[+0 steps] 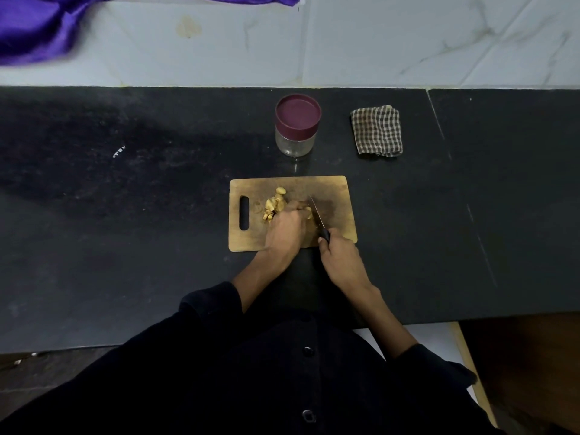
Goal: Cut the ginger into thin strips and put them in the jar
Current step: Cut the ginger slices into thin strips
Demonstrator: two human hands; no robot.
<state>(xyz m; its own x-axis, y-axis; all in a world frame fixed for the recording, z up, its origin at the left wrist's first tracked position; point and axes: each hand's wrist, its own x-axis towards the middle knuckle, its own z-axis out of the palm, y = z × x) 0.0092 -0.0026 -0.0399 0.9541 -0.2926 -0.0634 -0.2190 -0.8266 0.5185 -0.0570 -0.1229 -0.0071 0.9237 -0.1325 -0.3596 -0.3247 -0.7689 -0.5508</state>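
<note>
Left hand: your left hand (287,226) lies curled over a piece of pale yellow ginger (308,211) on the board, fingertips bent down onto it, pinning it in place.
Right hand: your right hand (340,262) is wrapped round the black handle of a small steel-bladed kitchen knife (317,215); the blade angles away from you and its edge sits just beside your left fingertips.
Cut ginger: a loose heap of yellowish chunks (274,205) lies left of your left hand, between it and the board's slot handle.
Board edges: the rectangular brown wooden cutting board (337,196) has bare wood to the right of the blade; its near edge lies under both wrists.
Jar: the clear glass jar with a maroon screw lid (297,125) stands upright beyond the board's far edge, lid on, apart from the board.
Cloth: a folded brown-and-white checked cloth (376,130) lies near the jar's right.
Surface: a dark speckled stone counter (125,199) stretches wide on both sides of the board.
Room: a pale marbled tiled wall (408,42) rises behind the counter, with purple satin fabric (34,26) hanging at the upper left.
</note>
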